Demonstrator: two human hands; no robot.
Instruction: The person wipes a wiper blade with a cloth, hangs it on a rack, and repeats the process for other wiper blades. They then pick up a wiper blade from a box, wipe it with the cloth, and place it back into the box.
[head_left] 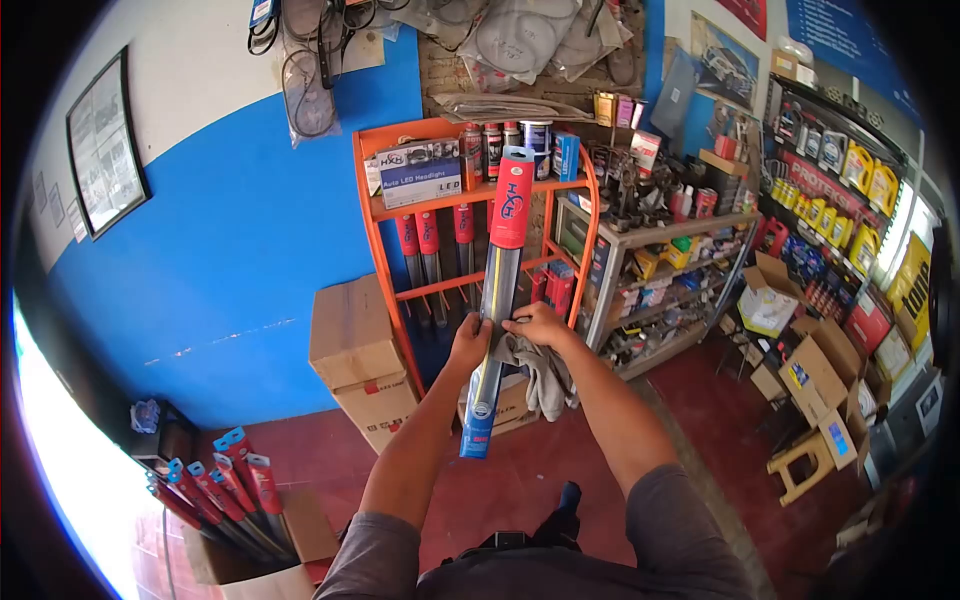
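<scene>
The long, thin pack is in the middle of the view, held out in front of the orange rack, which stands near 12 o'clock. It looks like a flat stick. Its top end is bright red with big dark letters and a small blue tip. The middle part is dark and shiny, with a thin yellow line running down it. The bottom end is blue with a round white mark. The red end points just past 12 o'clock, and the blue end points just past 6 o'clock, so its long side goes nearly up and down with a small lean. The left hand is closed around its left edge, below the middle. The right hand is curled on a grey cloth, with its fingertips by the right edge. More red-topped packs stand in an open box toward 7 and 8 o'clock.
</scene>
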